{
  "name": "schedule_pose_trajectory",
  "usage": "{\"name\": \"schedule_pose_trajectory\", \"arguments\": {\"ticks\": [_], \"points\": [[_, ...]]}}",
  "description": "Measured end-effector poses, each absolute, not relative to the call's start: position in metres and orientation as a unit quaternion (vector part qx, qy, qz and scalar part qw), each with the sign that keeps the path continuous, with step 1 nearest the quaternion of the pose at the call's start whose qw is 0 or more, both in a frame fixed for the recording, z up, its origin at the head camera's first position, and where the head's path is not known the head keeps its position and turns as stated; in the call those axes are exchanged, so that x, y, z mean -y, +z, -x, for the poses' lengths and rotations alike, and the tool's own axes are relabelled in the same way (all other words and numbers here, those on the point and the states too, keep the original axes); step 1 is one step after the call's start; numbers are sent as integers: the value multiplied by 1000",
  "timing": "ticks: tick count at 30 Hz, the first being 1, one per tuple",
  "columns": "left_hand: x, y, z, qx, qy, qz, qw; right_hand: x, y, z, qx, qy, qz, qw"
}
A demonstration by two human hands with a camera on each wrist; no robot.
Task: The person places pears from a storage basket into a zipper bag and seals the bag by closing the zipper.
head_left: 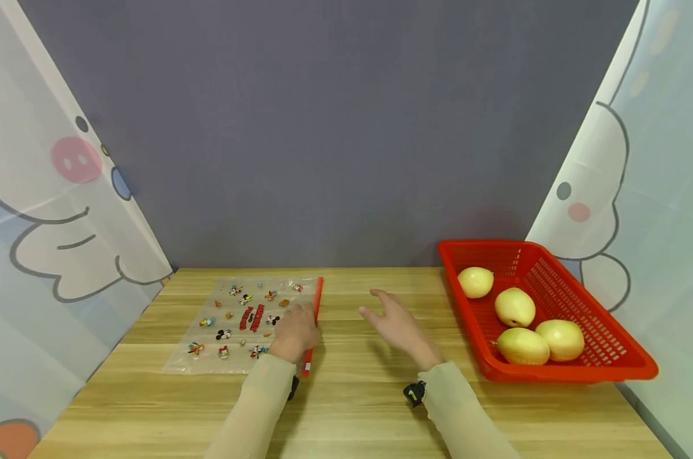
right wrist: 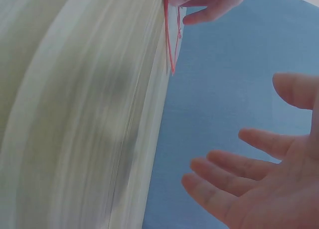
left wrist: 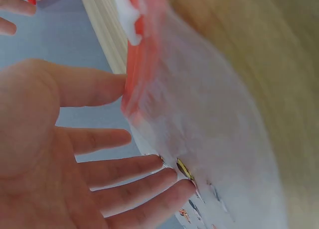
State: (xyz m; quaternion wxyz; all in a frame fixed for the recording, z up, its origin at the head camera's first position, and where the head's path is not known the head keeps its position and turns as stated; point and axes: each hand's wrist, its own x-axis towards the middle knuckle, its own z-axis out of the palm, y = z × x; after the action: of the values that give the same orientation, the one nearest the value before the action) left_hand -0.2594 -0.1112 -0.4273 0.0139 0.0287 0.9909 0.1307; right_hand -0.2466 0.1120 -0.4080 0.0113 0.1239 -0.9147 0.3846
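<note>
A clear zip bag (head_left: 237, 357) printed with cartoon figures lies flat on the left of the table, its red zip edge (head_left: 319, 299) to the right. Over that edge is my left hand (head_left: 296, 331). In the left wrist view, the thumb (left wrist: 92, 87) touches the red strip near a white slider (left wrist: 128, 17), and the other fingers reach straight along the bag's printed side. My right hand (head_left: 400, 325) hovers above the wood between bag and basket, fingers spread, holding nothing. The right wrist view shows its palm (right wrist: 279, 189) and loosely extended fingers.
At the right stands a red plastic basket (head_left: 601, 319) with slotted walls, holding several pale yellow fruits (head_left: 515, 307). A grey panel (head_left: 346, 140) rises behind the wooden table (head_left: 357, 408). Cartoon-printed curtains (head_left: 30, 242) hang at both sides.
</note>
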Motion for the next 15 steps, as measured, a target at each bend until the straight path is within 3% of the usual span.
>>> {"name": "schedule_pose_trajectory", "arguments": {"ticks": [15], "points": [[112,-426,260,-986,163,-23,11,-104,-413,245,901,412,-131,-3]]}}
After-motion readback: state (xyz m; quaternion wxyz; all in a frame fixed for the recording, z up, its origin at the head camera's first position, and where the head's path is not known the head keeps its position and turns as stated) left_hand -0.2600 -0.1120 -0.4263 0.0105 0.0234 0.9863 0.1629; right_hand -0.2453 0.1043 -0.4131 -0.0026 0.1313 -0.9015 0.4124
